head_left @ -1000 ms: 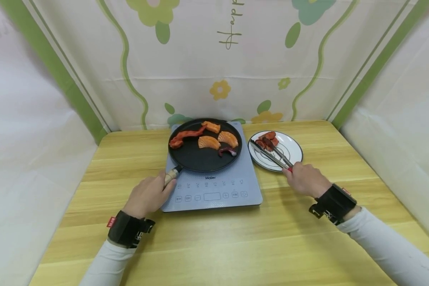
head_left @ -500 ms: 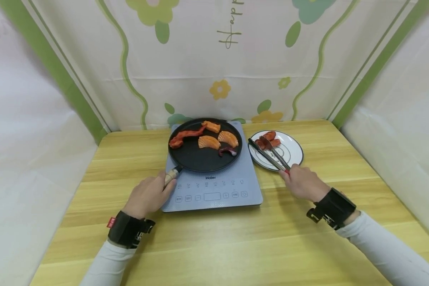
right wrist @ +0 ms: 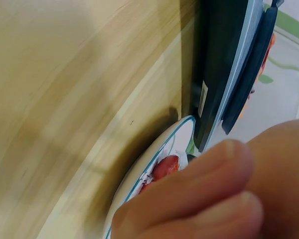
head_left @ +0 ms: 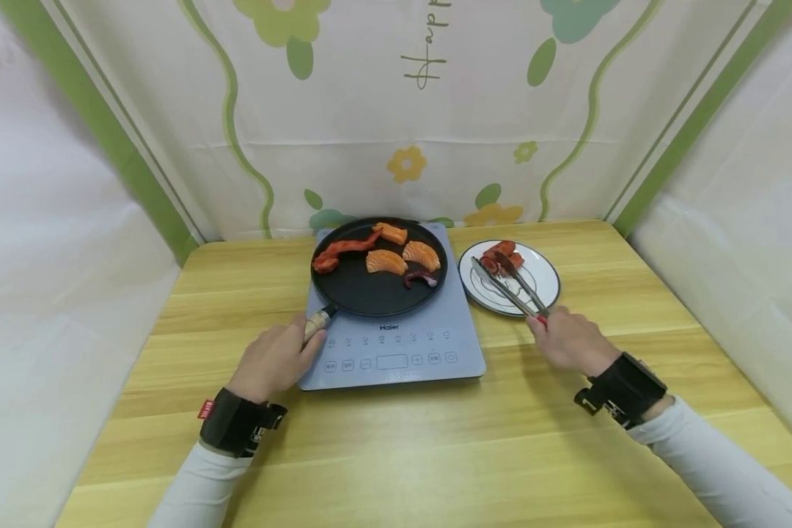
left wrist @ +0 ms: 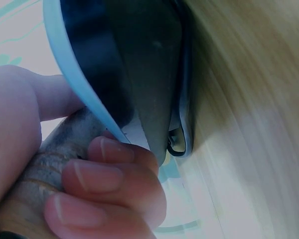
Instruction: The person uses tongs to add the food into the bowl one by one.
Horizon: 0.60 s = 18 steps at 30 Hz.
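Observation:
In the head view, my left hand (head_left: 276, 361) grips the wooden handle (head_left: 317, 323) of a round black frying pan (head_left: 363, 295). Curled fingers (left wrist: 97, 177) wrap that handle in the left wrist view. My right hand (head_left: 570, 341) holds metal tongs (head_left: 510, 293) with red grips over a white dark-rimmed plate (head_left: 546, 282). Several short red sausage-like pieces (head_left: 499, 248) lie on the plate. The tongs' two tips are apart; one overlaps the pieces, but whether it touches or pinches any is unclear. In the right wrist view, my fingers hide the tongs.
The pan sits on a pale blue induction cooktop (head_left: 396, 378). Inside it are orange salmon slices (head_left: 386, 262), a long red meat piece (head_left: 343, 249) and a small purple tentacle (head_left: 420, 279). A printed curtain (head_left: 356, 117) stands behind the wooden table (head_left: 396, 462).
My right hand and the tongs swung slightly left, then back to the right. The red pieces on the plate have shifted a little. My left hand and the pan stay put.

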{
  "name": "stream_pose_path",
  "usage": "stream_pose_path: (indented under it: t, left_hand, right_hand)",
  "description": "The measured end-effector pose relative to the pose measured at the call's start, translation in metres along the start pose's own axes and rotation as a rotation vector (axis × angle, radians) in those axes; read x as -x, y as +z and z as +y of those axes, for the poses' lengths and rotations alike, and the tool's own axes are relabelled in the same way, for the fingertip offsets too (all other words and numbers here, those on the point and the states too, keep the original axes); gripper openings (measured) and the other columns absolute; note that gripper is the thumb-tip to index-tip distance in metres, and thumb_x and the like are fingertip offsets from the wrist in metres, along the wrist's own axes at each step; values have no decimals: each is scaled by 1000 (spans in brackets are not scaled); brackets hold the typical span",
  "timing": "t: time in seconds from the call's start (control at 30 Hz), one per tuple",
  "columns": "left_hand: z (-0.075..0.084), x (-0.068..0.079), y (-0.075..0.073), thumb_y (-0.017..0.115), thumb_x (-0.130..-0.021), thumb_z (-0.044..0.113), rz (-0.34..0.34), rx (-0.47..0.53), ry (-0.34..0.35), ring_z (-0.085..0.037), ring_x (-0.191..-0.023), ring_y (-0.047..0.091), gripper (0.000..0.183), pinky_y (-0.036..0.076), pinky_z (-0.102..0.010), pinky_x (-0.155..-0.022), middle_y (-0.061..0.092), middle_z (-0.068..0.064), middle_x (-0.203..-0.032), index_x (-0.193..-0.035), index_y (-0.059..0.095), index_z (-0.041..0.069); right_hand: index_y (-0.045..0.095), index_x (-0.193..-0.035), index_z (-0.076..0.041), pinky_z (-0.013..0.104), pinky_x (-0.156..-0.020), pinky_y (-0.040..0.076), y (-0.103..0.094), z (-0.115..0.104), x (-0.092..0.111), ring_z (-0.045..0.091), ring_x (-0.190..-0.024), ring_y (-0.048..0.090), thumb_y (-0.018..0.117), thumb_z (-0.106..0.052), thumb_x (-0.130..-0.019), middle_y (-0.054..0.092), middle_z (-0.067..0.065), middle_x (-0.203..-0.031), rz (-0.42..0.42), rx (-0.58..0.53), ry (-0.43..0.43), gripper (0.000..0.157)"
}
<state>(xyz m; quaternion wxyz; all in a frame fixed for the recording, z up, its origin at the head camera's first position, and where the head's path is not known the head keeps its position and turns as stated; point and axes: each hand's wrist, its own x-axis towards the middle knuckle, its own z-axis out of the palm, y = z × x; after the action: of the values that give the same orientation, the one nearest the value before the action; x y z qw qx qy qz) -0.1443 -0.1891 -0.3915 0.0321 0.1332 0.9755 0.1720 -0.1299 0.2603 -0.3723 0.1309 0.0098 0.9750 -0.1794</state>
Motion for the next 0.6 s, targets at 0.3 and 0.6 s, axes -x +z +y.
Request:
stream_pose_path:
  t: [0.3, 0.6]
  left_hand:
    - [-1, 1, -1, 42, -100, 45, -8, -3, -9, -20, -65, 48, 58, 36, -33, -53, 48, -6, -75, -134, 41, -3]
    - [-1, 1, 0, 43, -99, 45, 5, -6, 0, -20, -66, 49, 57, 37, -34, -55, 49, -6, -76, -132, 41, -2]
  right_hand:
    - [41, -95, -1, 33, -48, 37, 1, 0, -2, 17, -53, 40, 25, -51, -102, 43, 9, -70, -14, -22, -15, 53]
    - [44, -89, -4, 32, -47, 37, 4, -2, -5, 16, -51, 41, 26, -48, -103, 45, 7, -67, -23, -16, 12, 49]
